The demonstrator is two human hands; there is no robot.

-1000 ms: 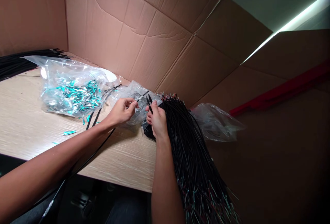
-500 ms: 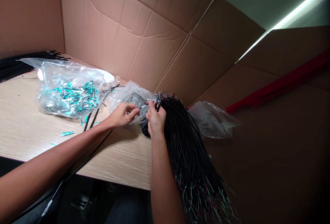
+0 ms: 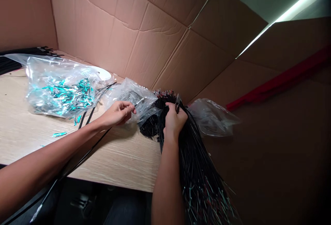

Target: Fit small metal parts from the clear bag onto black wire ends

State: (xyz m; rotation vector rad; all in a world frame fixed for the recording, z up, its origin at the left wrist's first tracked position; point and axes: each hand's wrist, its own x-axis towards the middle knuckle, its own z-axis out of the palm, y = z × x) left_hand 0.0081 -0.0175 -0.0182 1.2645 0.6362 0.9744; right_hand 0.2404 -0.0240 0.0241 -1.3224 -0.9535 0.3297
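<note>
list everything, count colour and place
Wooden table: one, pale, below
Flat cardboard panels: several, brown, behind
Clear plastic bags: at least three, colourless, left, middle, right
Shiny scraps: many, teal and silver, left bag and table
Fine bits: uncountable, grey, middle bag
Thin cable bundles: two, black, left and right
Narrow strip: one, red, far right
Slim cutters: one pair, dark, right hand
Thin loose cables: several, black, across table
Left hand: one, bare, middle
Right hand: one, bare, middle
</note>
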